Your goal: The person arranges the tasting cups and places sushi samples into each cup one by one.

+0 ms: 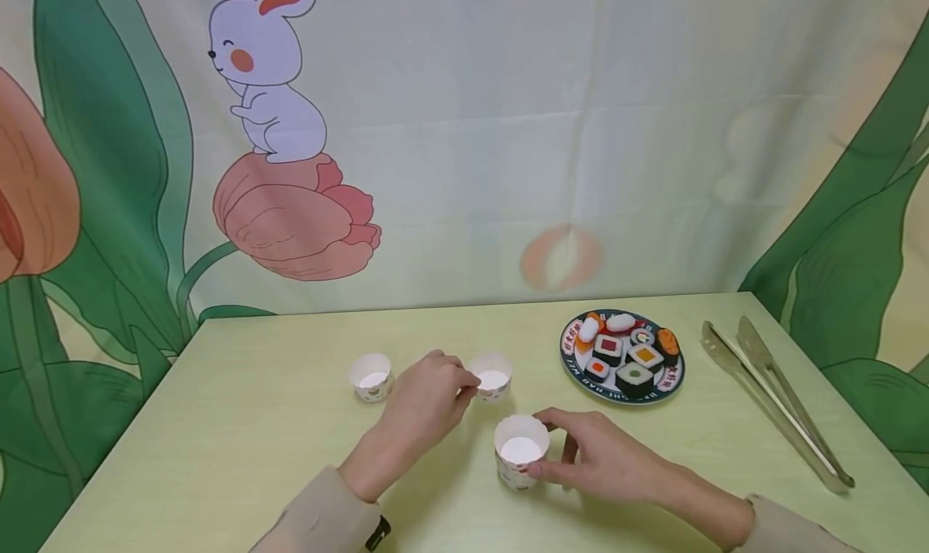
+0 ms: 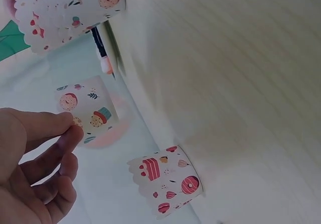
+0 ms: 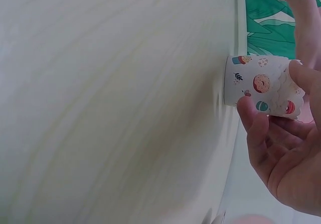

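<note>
A person's two bare hands work among three white paper cups on a pale table point(image 1: 254, 440). Taking the near cup point(image 1: 521, 452) as the clock's centre, the middle cup point(image 1: 493, 380) is around 12, the left cup point(image 1: 372, 378) at 10, a plate point(image 1: 569, 347) of toy sushi point(image 1: 635, 380) between 1 and 2, and metal tongs point(image 1: 769, 406) between 2 and 3. Only the head view shows the tongs whole and looks down into the cups.

The left wrist view adds the printed sides: a doughnut and a cupcake on the middle cup, red cake and doughnut pictures on the left one. It also shows backdrop point(image 1: 450, 174) between the middle cup's base and the tabletop, a gap the head view does not make plain. The right wrist view shows the near cup's base at table level, with its scalloped rim beside the fingers.

The left hand point(image 1: 428, 396) reaches in from 7 o'clock, palm turned inward; thumb and forefinger pinch the middle cup while the other fingers curl below. The right hand point(image 1: 602, 456) comes from 4 o'clock, thumb in front and fingers behind, clasping the near cup.
</note>
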A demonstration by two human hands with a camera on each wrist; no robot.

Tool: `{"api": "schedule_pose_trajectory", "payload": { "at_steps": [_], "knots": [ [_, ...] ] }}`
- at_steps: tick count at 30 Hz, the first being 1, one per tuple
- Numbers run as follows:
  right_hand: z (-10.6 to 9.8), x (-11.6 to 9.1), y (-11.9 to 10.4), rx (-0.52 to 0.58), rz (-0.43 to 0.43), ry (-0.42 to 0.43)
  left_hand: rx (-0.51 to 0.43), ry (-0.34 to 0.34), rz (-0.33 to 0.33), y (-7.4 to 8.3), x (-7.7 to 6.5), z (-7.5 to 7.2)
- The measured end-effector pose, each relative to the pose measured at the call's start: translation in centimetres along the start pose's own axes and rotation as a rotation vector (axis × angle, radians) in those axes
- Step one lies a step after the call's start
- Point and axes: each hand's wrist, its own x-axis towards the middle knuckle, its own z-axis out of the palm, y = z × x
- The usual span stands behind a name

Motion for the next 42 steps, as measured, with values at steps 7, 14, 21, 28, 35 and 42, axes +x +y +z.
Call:
{"api": "schedule_pose_trajectory", "payload": {
  "at_steps": [7,14,21,28,35,42],
  "knots": [
    [0.0,0.0,0.0,0.010,-0.004,-0.017,0.038,-0.017,-0.021,-0.2,0.7,0.5],
    [0.0,-0.1,0.2,-0.006,-0.003,-0.023,0.072,-0.018,-0.026,-0.6,1.0,1.3],
    [0.1,-0.1,0.2,-0.013,-0.034,-0.021,0.073,-0.022,-0.051,-0.8,1.4,1.7],
    [0.1,0.0,0.2,0.005,-0.016,-0.034,0.087,-0.040,-0.057,-0.8,1.7,2.1],
    [0.1,0.0,0.1,-0.003,0.028,-0.039,0.144,-0.044,-0.051,-0.9,2.0,2.7],
    [0.2,0.2,0.2,-0.007,0.034,-0.041,0.181,-0.041,-0.050,-1.0,2.2,2.9]
  ]
}}
